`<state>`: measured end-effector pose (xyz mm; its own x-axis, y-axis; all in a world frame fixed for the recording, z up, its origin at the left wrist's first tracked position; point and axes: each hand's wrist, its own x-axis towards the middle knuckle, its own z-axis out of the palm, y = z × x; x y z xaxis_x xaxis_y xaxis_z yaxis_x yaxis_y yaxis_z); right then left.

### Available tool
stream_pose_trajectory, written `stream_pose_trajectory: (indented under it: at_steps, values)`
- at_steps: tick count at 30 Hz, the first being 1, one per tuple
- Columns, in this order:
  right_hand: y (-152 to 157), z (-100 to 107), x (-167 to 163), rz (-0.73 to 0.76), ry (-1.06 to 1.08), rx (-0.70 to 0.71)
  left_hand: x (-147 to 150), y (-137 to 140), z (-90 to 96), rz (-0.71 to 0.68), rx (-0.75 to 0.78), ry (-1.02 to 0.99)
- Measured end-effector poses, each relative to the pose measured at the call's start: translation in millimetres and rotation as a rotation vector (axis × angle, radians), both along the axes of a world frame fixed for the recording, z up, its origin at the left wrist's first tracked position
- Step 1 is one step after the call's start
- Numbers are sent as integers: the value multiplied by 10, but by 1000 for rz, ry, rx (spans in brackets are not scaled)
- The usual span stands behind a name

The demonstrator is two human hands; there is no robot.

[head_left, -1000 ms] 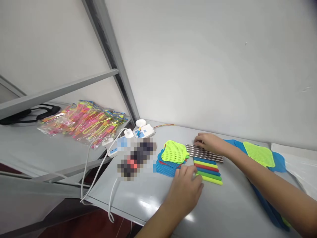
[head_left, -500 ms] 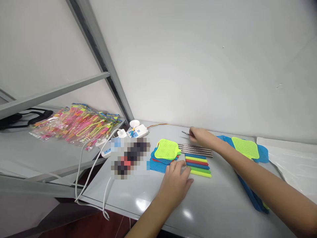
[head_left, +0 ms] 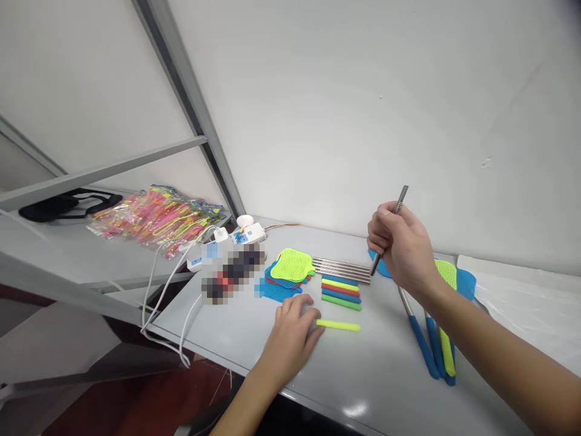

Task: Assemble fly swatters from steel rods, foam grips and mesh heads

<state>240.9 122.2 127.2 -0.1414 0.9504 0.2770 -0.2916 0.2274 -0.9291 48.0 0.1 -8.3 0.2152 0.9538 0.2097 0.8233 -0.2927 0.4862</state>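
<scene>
My left hand (head_left: 290, 333) pinches the left end of a yellow handle grip (head_left: 340, 326) lying near the table's middle, apart from the other coloured handle grips (head_left: 341, 292). My right hand (head_left: 403, 242) is raised above the table, its fingers closed around a slim metal tube (head_left: 401, 197) held at a slant. Below it lie several silver tubes (head_left: 340, 269) in a row. At their left ends is a pile of mesh fly swatter heads (head_left: 294, 264), a yellow one on top of blue and red ones.
To the right, fly swatters with blue and yellow handles (head_left: 422, 345) lie partly behind my right forearm. Plastic sheeting (head_left: 521, 303) covers the far right. Power strips (head_left: 249, 235) with white cables and a blurred dark object (head_left: 233, 275) are at left. Bagged colourful items (head_left: 158, 218) fill a side shelf.
My right hand has lifted the metal tube up and to the right, turning it more upright. My left hand has drawn the yellow handle grip away from the row, toward me.
</scene>
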Motion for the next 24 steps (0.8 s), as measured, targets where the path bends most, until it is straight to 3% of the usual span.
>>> stream_pose_trajectory:
  at_steps: [4,7,11,17,21,24]
  values:
    - [-152,53,-22,203,151,-227,29,-95,113,12,7,-196]
    - [-282,17,-99,255,198,-302,39,-146,243,40,57,-402]
    - [-506,-29,-289,274,229,-242,74,-154,267,64,93,-593]
    - [-800,-176,-659,140,243,-59,95,-195,58,16,-73,-676]
    - [-948,-277,-870,24,282,-49,26,-236,18,18,-97,-704]
    - [-1027,-308,-999,-38,293,-54,-14,-229,14,-56,-122,-724]
